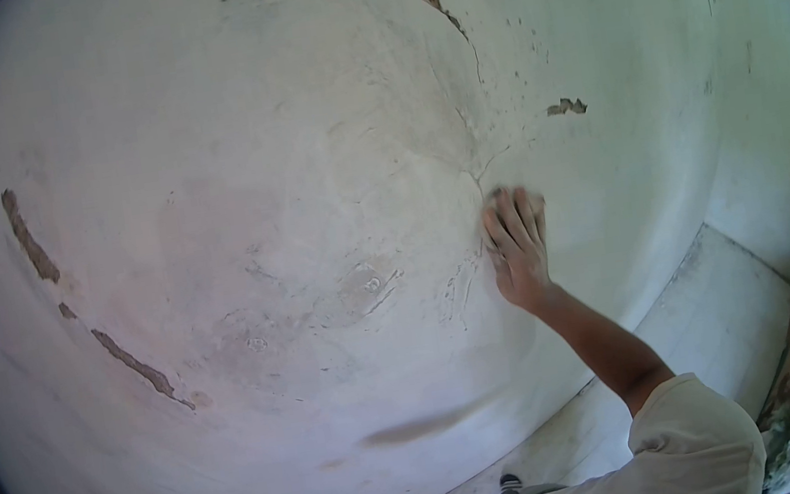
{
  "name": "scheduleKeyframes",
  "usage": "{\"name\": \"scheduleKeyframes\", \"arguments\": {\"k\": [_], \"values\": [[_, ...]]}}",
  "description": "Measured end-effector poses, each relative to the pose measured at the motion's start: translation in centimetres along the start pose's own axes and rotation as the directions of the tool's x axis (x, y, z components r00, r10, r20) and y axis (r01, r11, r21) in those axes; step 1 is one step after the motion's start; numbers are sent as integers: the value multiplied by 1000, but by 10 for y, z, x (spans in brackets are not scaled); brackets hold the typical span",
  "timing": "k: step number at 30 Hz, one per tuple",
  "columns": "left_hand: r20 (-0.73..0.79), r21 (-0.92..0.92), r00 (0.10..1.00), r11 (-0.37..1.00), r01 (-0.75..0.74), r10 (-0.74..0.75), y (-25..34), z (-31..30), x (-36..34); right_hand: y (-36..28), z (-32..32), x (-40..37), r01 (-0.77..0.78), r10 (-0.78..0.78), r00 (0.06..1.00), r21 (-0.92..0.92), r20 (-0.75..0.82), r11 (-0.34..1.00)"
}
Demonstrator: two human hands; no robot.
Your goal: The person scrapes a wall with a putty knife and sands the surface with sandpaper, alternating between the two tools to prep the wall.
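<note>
The right hand (517, 240), with fingers slightly apart, lies against the plaster wall (285, 182), apparently smoothing it; the next move calls for even pressure along the thin crack (477, 178).

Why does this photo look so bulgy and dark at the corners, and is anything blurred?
Head view: black corners surround a rounded image, suggesting a very wide lens; head view: the wall seems to bulge, its lower edge curving; head view: the right hand looks slightly soft at the fingertips, perhaps from motion; head view: lighting is soft, without strong glare.
</note>
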State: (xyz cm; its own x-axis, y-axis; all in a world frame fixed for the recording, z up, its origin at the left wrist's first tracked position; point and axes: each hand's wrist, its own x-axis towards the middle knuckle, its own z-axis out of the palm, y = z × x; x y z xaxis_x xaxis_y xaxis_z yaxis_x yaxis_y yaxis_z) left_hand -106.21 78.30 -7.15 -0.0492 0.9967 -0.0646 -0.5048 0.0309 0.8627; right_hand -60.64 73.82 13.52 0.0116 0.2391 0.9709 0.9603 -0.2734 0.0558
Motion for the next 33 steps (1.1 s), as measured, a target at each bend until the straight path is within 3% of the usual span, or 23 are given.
{"name": "scheduleKeyframes", "arguments": {"k": [1,4,7,10,13,17,21,23,26,29,32,33], "values": [[11,7,1000,1000,-19,19,2,1,5,1,9,-28,-42,42,999,7,-17,999],[-142,62,990,998,11,-3,19,16,15,-4,19,-96,-198,197,979,5,45,980],[17,93,998,994,-60,59,23,12,39,-6,20,-130,-400,399,915,3,58,917],[247,24,950,978,-205,193,35,33,53,7,18,-132,-448,449,891,-22,71,894],[319,76,920,962,-264,227,46,57,73,29,11,-104,-504,505,863,-22,19,863],[588,173,794,936,-308,153,61,82,100,61,1,-52,-477,487,855,99,-176,873],[627,211,756,892,-399,190,59,105,127,75,-12,-17,-510,554,793,221,-252,831],[667,155,702,875,-458,249,48,109,149,76,-13,-17,-511,574,778,275,-256,814],[729,65,643,912,-404,233,50,115,154,72,-14,-27,-518,581,783,285,-223,807],[747,16,559,831,-556,360,51,131,147,54,-13,-36,-552,592,790,238,-157,799],[756,103,618,892,-441,218,54,120,149,30,-3,-48,-452,491,860,240,-137,859],[743,77,619,886,-458,255,51,120,149,22,1,-52,-406,445,886,246,-127,880]]}}
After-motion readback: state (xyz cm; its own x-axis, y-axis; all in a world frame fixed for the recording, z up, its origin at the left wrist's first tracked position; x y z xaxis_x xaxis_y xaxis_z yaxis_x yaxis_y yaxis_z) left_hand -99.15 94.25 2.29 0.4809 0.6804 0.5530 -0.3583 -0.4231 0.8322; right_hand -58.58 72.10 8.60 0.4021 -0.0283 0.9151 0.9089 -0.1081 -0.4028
